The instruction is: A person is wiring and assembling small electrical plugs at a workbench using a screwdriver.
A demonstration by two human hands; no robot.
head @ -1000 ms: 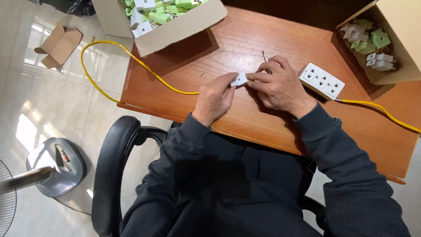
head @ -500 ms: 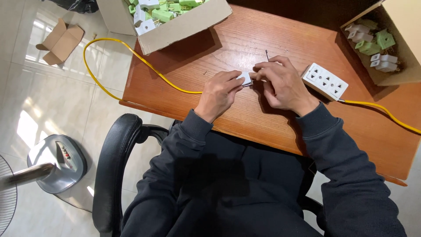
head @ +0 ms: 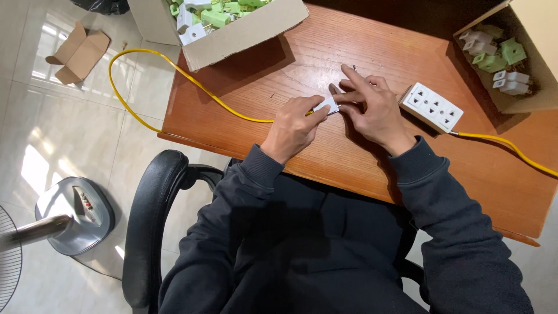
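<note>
Head view: left hand (head: 293,125) and right hand (head: 372,107) both pinching small white plastic plug (head: 329,105) on yellow cable (head: 192,84), over brown wooden desk (head: 302,64). Best gripped firmly, steadied against desk

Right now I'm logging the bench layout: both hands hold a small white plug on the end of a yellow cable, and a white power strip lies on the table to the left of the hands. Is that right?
Not quite. The head view shows the white power strip lying to the right of the hands, beside the right hand. The rest holds: the left hand and right hand hold the small white plug on the yellow cable, over the table.
</note>
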